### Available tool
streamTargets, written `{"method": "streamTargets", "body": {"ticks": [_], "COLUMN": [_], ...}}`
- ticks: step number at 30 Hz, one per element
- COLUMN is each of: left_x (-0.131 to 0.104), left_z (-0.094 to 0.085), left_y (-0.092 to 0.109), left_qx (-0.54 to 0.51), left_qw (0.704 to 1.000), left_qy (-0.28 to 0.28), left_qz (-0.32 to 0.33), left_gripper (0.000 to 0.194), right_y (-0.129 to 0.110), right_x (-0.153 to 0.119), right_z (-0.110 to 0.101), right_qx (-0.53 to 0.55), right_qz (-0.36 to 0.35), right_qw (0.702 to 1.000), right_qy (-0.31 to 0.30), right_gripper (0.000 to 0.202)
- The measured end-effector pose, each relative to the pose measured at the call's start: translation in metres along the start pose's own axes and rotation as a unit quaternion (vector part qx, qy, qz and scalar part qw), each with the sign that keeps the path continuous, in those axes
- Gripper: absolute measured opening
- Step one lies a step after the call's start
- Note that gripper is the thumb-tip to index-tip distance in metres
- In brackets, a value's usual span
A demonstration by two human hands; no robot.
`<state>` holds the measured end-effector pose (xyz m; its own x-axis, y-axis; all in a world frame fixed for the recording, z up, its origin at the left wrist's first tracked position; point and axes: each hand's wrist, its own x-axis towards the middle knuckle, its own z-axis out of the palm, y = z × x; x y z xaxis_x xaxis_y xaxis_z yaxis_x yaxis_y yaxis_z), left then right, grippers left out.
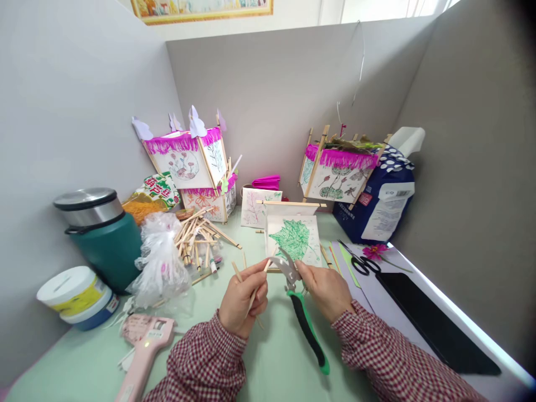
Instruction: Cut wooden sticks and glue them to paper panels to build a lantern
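Observation:
My left hand (244, 301) is closed round a few thin wooden sticks (237, 272) that poke out above and below the fingers. One stick's end reaches up to the jaws of the cutting shears (307, 329), which have metal blades and a green and black handle. My right hand (326, 287) grips the shears near the pivot; some of its fingers are hidden behind them. Just beyond both hands is a white paper panel (295, 240) with a green leaf drawing and a wooden stick along its top.
Left are a pink glue gun (144, 352), a plastic bag (161, 268), a green flask (106, 245) and a stick pile (201, 240). Paper lanterns (180, 162) stand behind. Right are black-handled scissors (364, 266), a black phone-like slab (435, 321) and a blue tissue pack (377, 201).

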<state>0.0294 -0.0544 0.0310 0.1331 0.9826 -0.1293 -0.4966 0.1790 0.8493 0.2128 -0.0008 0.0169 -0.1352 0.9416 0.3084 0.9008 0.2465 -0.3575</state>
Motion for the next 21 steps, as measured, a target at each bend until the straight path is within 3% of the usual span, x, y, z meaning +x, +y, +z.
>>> {"method": "streamTargets", "body": {"ticks": [5, 11, 21], "left_x": [0.000, 0.005, 0.005], "left_z": [0.000, 0.001, 0.005], "left_y": [0.004, 0.003, -0.002], "left_qx": [0.000, 0.027, 0.048], "left_qw": [1.000, 0.998, 0.996], "left_qy": [0.014, 0.047, 0.066], "left_qz": [0.026, 0.029, 0.036], "left_gripper": [0.050, 0.051, 0.052], "right_y": [0.021, -0.016, -0.018], "right_x": [0.007, -0.014, -0.015], "right_z": [-0.010, 0.002, 0.011], "right_qx": [0.005, 0.105, 0.021], "right_qz": [0.044, -0.042, 0.002], "right_qw": [0.999, 0.994, 1.000], "right_qy": [0.012, -0.015, -0.001], "right_gripper": [0.057, 0.054, 0.056]}}
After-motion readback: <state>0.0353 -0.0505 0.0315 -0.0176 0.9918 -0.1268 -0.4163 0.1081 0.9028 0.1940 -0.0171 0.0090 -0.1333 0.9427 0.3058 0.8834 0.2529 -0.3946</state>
